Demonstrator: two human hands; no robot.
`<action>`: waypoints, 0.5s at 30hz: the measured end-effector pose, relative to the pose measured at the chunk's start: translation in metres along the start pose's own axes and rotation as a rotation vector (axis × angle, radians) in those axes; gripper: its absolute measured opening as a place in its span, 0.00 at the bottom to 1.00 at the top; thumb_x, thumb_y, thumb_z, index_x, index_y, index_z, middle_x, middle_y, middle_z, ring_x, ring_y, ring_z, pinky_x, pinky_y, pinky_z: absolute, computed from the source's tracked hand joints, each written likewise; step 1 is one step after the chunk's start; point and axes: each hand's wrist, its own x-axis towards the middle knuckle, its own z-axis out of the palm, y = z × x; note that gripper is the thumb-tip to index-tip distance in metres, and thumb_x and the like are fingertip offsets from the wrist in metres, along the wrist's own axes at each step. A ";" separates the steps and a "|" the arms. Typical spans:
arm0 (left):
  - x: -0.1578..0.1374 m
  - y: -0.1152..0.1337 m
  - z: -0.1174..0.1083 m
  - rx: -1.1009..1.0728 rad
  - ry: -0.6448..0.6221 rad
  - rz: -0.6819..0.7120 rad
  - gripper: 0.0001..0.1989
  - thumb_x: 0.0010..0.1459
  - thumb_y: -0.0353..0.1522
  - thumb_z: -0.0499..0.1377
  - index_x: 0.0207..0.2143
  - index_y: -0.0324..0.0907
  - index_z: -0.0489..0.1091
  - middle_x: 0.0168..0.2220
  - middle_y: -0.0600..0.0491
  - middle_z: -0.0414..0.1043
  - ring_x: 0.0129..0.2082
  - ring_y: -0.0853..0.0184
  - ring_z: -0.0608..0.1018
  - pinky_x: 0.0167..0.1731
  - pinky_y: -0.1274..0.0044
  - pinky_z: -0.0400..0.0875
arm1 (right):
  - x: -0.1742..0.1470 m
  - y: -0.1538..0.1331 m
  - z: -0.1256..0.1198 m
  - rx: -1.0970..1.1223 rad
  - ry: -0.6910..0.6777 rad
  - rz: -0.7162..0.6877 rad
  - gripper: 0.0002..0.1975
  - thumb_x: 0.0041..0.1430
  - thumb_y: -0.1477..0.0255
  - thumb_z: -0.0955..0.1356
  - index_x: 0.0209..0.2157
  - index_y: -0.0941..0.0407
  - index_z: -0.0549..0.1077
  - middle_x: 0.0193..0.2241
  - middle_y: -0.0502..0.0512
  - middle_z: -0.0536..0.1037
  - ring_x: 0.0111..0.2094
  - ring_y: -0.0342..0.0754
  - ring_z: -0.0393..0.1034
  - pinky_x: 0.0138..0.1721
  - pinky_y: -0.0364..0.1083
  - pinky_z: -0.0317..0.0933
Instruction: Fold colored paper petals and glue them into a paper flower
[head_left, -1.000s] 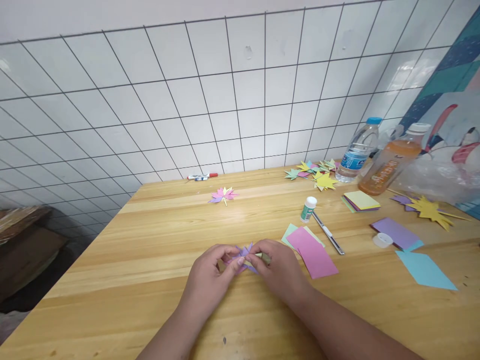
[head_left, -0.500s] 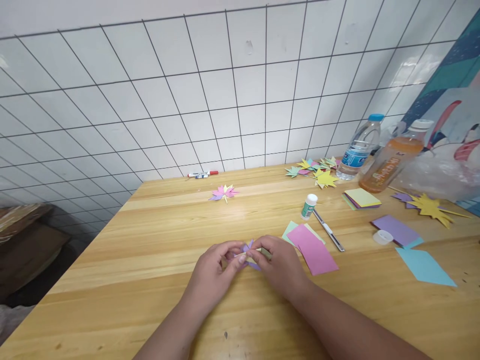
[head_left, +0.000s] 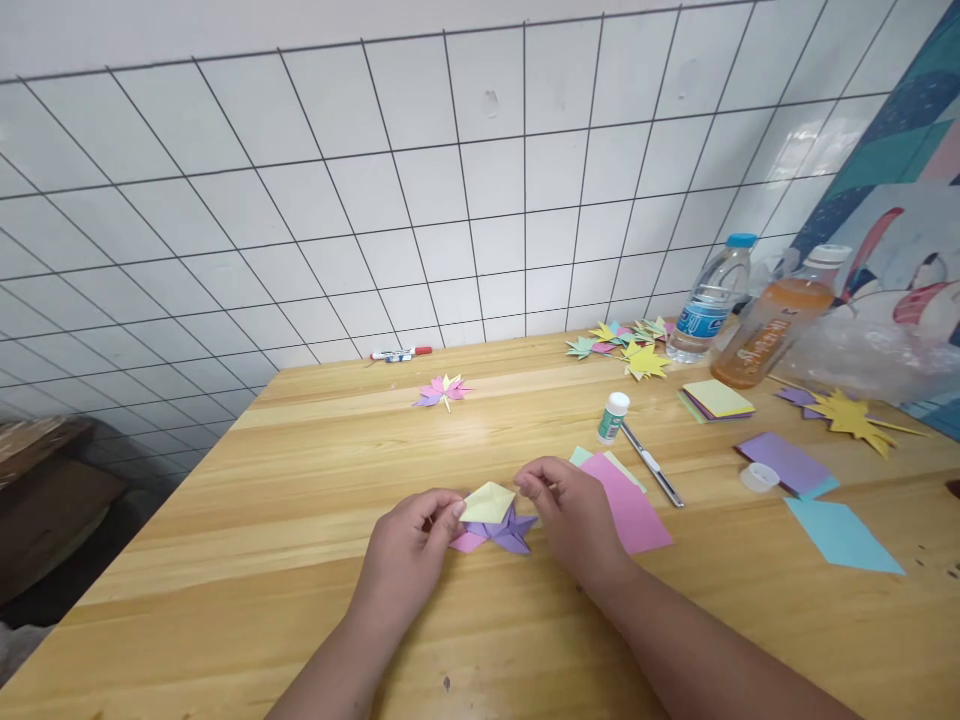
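Note:
My left hand (head_left: 409, 540) pinches the left corner of a pale yellow folded paper (head_left: 489, 503) between thumb and fingers. Flat and kite-like, the yellow piece shows a crease down its middle. Partly beneath it lie purple folded paper points (head_left: 511, 530) and a pink folded piece (head_left: 468, 542) near my left fingertips. My right hand (head_left: 574, 505) is just off the yellow paper's right tip, its fingers curled together with nothing visible in them. Under and beside that hand are a pink paper sheet (head_left: 634, 510) and pale green paper (head_left: 580, 456).
Beyond my right hand are a glue stick (head_left: 613, 418) and a utility knife (head_left: 654, 465). Farther right: sticky notes (head_left: 718, 398), a blue sheet (head_left: 844, 535), a white cap (head_left: 759, 477), a water bottle (head_left: 709, 300) and an orange drink bottle (head_left: 772, 325). Markers (head_left: 401, 354) lie by the tiled wall.
My hands have moved apart, the right one slightly up and the left one to the left. The yellow paper, mostly hidden between my fingers before, now shows over the purple points.

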 end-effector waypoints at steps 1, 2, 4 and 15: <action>-0.001 0.001 0.000 -0.044 0.000 -0.018 0.11 0.57 0.39 0.53 0.30 0.45 0.73 0.26 0.55 0.77 0.28 0.65 0.78 0.30 0.77 0.68 | 0.000 0.000 -0.001 0.042 0.035 0.009 0.09 0.60 0.68 0.61 0.30 0.54 0.71 0.29 0.51 0.75 0.31 0.45 0.68 0.30 0.42 0.59; -0.002 0.002 0.001 -0.086 -0.003 -0.029 0.12 0.56 0.40 0.54 0.30 0.44 0.72 0.27 0.55 0.77 0.28 0.65 0.78 0.30 0.77 0.69 | 0.000 -0.001 -0.001 0.084 0.057 0.003 0.08 0.59 0.67 0.62 0.34 0.54 0.71 0.32 0.52 0.75 0.33 0.45 0.68 0.31 0.42 0.60; -0.004 0.005 0.003 -0.130 -0.009 -0.016 0.12 0.56 0.40 0.55 0.30 0.43 0.72 0.26 0.54 0.77 0.28 0.65 0.78 0.31 0.77 0.69 | -0.003 -0.004 0.002 0.130 0.049 -0.038 0.12 0.56 0.67 0.65 0.42 0.54 0.70 0.37 0.54 0.75 0.38 0.47 0.68 0.35 0.43 0.61; -0.008 0.004 0.010 -0.110 -0.112 0.091 0.10 0.57 0.38 0.53 0.29 0.43 0.70 0.24 0.55 0.73 0.26 0.67 0.74 0.29 0.78 0.67 | -0.009 -0.009 0.008 0.027 -0.057 -0.158 0.05 0.52 0.74 0.66 0.28 0.55 0.74 0.29 0.51 0.75 0.33 0.45 0.67 0.36 0.43 0.58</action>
